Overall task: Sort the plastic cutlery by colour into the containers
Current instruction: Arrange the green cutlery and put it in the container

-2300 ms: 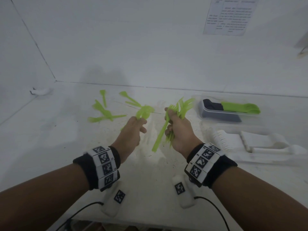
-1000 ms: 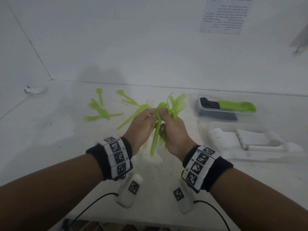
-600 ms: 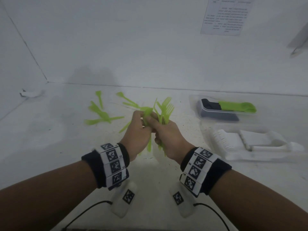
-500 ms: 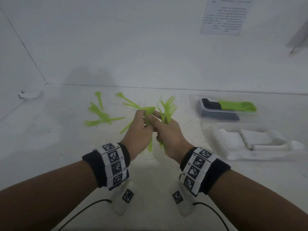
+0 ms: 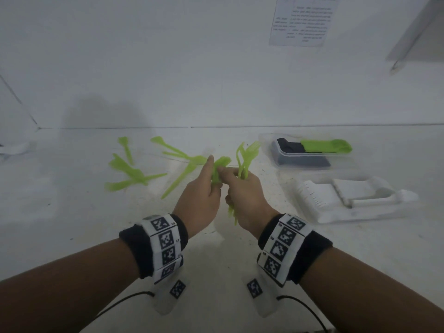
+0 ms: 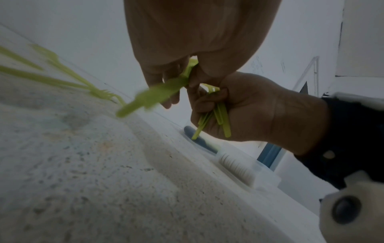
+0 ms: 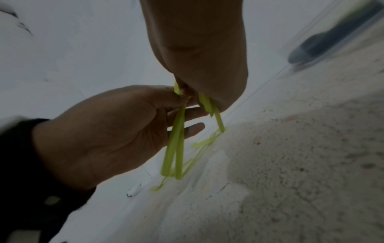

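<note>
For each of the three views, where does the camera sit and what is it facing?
Head: looks down on both hands, forearms, white table.
Left wrist: under the left hand, facing the right hand.
Right wrist: under the right hand, facing the left.
All share the green plastic forks.

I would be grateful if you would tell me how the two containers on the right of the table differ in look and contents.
The far container is clear plastic and holds black and green cutlery; the near container looks opaque white and holds only white cutlery. The far container's green pieces contrast sharply with its black ones, while the near container's pieces blend into it. Both sit on the white table, untouched by either hand.
</note>
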Action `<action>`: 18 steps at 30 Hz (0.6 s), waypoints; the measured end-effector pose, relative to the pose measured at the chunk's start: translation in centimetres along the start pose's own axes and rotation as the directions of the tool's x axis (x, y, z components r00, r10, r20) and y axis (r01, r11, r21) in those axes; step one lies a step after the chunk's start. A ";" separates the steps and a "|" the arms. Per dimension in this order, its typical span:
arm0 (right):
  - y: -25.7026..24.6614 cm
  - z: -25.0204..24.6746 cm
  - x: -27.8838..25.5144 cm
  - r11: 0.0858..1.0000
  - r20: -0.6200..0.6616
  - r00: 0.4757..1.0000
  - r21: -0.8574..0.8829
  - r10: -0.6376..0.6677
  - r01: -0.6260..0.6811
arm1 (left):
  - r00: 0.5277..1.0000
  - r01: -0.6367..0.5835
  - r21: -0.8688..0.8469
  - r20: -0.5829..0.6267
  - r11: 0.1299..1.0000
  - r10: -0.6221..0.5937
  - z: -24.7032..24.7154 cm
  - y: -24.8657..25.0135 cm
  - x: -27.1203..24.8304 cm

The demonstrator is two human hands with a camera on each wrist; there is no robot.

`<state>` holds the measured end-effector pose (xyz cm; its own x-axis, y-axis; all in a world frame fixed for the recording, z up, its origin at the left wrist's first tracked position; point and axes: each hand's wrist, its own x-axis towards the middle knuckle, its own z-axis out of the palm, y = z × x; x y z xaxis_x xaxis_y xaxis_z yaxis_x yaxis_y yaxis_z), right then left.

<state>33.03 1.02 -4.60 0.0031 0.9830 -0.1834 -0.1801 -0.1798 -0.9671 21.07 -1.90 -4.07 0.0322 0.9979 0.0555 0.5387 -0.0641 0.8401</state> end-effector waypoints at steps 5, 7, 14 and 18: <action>-0.1 -1.3 -0.3 0.999 0.036 0.998 0.013 -0.046 0.046 | 0.988 0.017 0.000 0.151 1.000 -0.017 0.2 0.6 -0.1; -0.1 -1.7 -0.4 0.998 0.065 0.996 0.042 -0.054 0.051 | 0.982 0.017 -0.015 0.190 1.000 -0.014 0.4 0.8 0.0; -0.4 -2.3 0.2 0.995 0.075 0.994 0.047 0.079 -0.083 | 0.998 0.009 -0.148 0.055 0.989 -0.001 2.3 0.0 0.3; 0.1 -2.6 0.8 0.981 0.080 0.986 0.116 0.148 -0.157 | 0.999 0.041 -0.180 0.042 0.983 -0.034 2.8 0.5 0.4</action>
<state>35.58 1.68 -5.35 -0.1019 0.9453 -0.3100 -0.2910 -0.3263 -0.8994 23.71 -1.54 -5.16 0.0494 0.9988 0.0045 0.3789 -0.0229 0.9252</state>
